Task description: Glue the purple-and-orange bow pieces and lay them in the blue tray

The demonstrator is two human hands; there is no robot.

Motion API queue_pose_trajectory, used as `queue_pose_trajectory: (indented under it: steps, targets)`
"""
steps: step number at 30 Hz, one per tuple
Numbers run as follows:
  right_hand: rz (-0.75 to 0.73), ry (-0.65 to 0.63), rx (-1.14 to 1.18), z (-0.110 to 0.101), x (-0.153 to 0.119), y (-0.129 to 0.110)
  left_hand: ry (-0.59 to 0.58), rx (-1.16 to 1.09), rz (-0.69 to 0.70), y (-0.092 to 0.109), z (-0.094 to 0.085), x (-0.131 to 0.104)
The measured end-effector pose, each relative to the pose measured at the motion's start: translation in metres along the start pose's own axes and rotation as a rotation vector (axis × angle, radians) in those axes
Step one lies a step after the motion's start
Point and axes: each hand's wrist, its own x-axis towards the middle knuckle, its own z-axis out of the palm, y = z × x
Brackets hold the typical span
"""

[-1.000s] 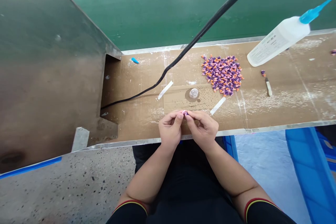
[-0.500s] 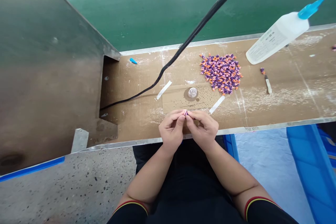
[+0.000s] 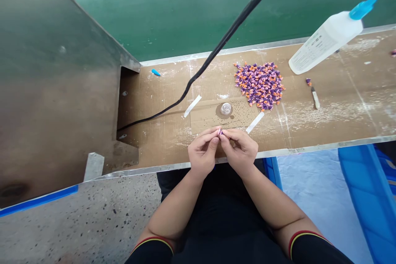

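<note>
We hold a small purple piece (image 3: 220, 132) on the near side of the jar (image 3: 225, 109), just short of it. Our left hand (image 3: 202, 150) and right hand (image 3: 240, 150) are both clamped on it, thumbs and forefingers almost meeting. Fingers cover most of the piece, so we cannot tell how evenly it is pinched; lopsided pressure could squash it or shoot it loose.

Dark spots dot the card (image 3: 199, 121) under the jar, and they look wet; damp fingertips might lose their grip.

We work over the near edge of the table (image 3: 161, 144), so a dropped piece could fall past it, perhaps into the blue bin (image 3: 355, 185), nearer than the jar and to its right. Rolling the other way, it could get lost in the pile (image 3: 259, 84) to the right of the jar and slightly beyond.

Well right of the jar lies what looks like a knife (image 3: 315, 98); a careless reach could nick us. Farther back on that side, a swinging arm could knock over the tall bottle (image 3: 326, 42).
</note>
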Motion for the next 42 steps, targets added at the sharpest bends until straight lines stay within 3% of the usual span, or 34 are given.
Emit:
queue_pose_trajectory:
  steps: [17, 25, 29, 33, 36, 39, 42]
  targets:
    - [0.033, 0.015, -0.004, -0.002, -0.002, 0.000, -0.026, 0.035, 0.070, 0.002, 0.001, 0.002]
    - [-0.029, 0.009, 0.006, -0.004, 0.001, -0.001, -0.035, 0.019, 0.034, 0.001, 0.001, 0.000]
    - [-0.042, -0.096, -0.070, -0.017, 0.007, 0.002, 0.015, -0.071, -0.061, -0.005, 0.000, -0.005]
    - [-0.150, -0.255, -0.226, -0.046, 0.022, 0.012, 0.070, -0.163, -0.089, -0.011, -0.001, -0.004]
    - [-0.275, -0.452, -0.353, -0.065, 0.033, 0.019, 0.054, -0.201, -0.050, -0.014, 0.002, -0.003]
    - [-0.412, -0.672, -0.533, -0.072, 0.038, 0.024, 0.029, -0.252, 0.047, -0.011, 0.001, -0.006]
    - [-0.515, -0.770, -0.623, -0.070, 0.037, 0.027, 0.046, -0.234, 0.145, 0.001, -0.023, -0.012]
